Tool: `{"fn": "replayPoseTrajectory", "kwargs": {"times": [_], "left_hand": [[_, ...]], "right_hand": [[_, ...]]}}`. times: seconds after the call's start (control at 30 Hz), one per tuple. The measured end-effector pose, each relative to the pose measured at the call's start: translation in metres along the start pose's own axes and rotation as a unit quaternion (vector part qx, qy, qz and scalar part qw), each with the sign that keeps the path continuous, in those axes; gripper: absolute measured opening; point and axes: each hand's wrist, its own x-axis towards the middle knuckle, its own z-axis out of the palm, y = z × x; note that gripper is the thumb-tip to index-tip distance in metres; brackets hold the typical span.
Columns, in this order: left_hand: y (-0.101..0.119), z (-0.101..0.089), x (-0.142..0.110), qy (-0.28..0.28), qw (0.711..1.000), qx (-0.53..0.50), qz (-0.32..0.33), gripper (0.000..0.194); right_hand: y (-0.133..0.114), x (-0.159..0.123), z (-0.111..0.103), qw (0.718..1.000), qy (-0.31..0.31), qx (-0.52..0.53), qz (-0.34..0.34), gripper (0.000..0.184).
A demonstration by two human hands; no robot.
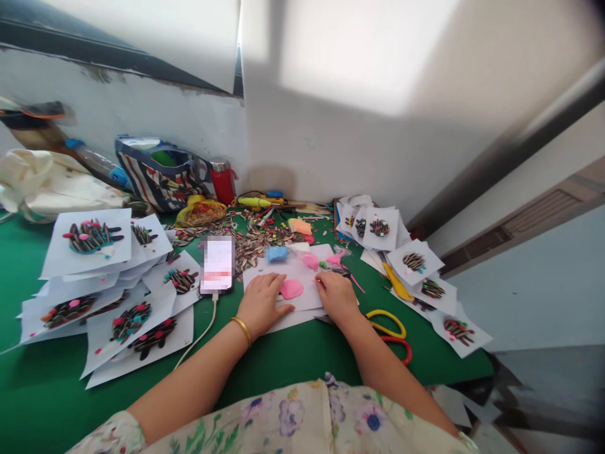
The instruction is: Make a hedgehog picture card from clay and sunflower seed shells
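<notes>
My left hand (261, 302) lies flat on a white sheet of paper (302, 293), fingers spread, just left of a flat pink clay shape (292, 289) stuck on that sheet. A gold bangle sits on that wrist. My right hand (334, 295) rests on the sheet's right side with its fingers curled together near the pink shape; what they pinch is too small to make out. Behind the sheet lie a blue clay lump (276, 253), pink clay pieces (311, 260) and a heap of striped sunflower seeds (250, 243).
A phone (217, 265) on a white cable lies left of the sheet on the green table (293, 353). Finished seed-and-clay pictures on white paper (92, 243) pile up left and right (416, 261). Yellow and red scissors (392, 331) lie right. A striped bag (158, 173) and red flask (222, 181) stand against the wall.
</notes>
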Motion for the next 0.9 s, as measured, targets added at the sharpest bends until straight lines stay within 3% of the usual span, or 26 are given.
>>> {"fn": "replayPoseTrajectory", "kwargs": {"times": [0.2, 0.43, 0.53, 0.63, 0.73, 0.83, 0.9], "left_hand": [[-0.004, -0.001, -0.001, -0.002, 1.0, -0.02, 0.005, 0.07], [-0.004, -0.001, -0.001, 0.046, 0.998, -0.035, 0.029, 0.061], [0.001, -0.006, -0.001, 0.085, 0.991, -0.073, 0.066, 0.052], [0.007, -0.009, -0.002, 0.099, 0.984, -0.112, 0.1, 0.03], [0.008, -0.009, -0.004, 0.119, 0.982, -0.108, 0.099, 0.022], [0.006, -0.01, -0.004, 0.135, 0.981, -0.111, 0.085, 0.025], [0.004, -0.01, -0.003, 0.13, 0.981, -0.13, 0.058, 0.027]], "right_hand": [[-0.008, -0.001, 0.0, 0.996, 0.005, 0.073, -0.043, 0.024], [-0.031, -0.006, -0.004, 0.974, -0.034, 0.222, -0.036, 0.012], [-0.042, -0.006, -0.003, 0.946, -0.052, 0.32, 0.004, 0.008], [-0.052, -0.006, 0.0, 0.902, -0.066, 0.424, 0.042, 0.013], [-0.057, -0.007, -0.001, 0.88, -0.075, 0.468, 0.04, 0.017], [-0.054, -0.003, -0.01, 0.888, -0.103, 0.449, -0.008, 0.02], [-0.046, 0.005, -0.018, 0.924, -0.098, 0.369, -0.042, 0.024]]}}
